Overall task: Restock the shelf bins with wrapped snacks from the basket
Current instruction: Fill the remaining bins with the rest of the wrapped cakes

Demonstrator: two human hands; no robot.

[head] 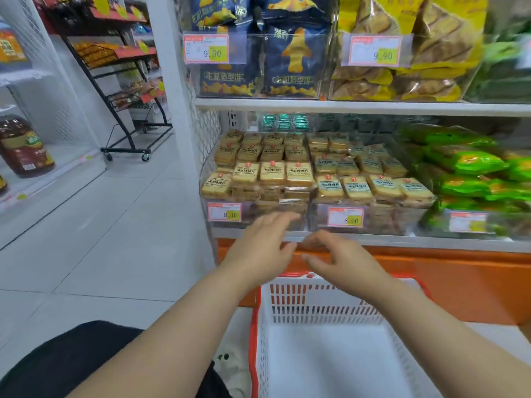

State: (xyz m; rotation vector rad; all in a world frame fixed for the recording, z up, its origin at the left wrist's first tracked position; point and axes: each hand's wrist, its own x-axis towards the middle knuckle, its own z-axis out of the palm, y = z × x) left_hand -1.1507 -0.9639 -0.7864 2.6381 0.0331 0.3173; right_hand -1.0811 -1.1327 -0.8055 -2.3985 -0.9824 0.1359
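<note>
Hands first, from the left: the left hand (260, 248) reaches up toward 12 o'clock with its fingers straight and spread, holding nothing; the fingertips lie over the clear front wall of the left bin (227, 222), though whether they touch it cannot be told. Just at its 3 o'clock, the right hand (342, 261) hovers with fingers loosely bent and parted, thumb apart, also gripping nothing, in front of the shelf edge (402, 239) and above the basket's far rim. The two hands are near each other but not touching.

At 6 o'clock from both hands sits the white basket (321, 305) with red rim and slotted walls; its visible floor shows no snacks. At 12 o'clock from the hands, the wrapped snacks (273, 173), tan squares in clear wrap, fill the left bin in neat rows, and more of the same (359, 188) fill the right bin (396, 219) beside it. Each bin carries a price tag (224, 212) on its front. Farther toward 3 o'clock lie green packets (465, 162). On the shelf above, at 12 o'clock, stand dark blue bags (293, 64) and, to their right, yellow bags (408, 53)
</note>
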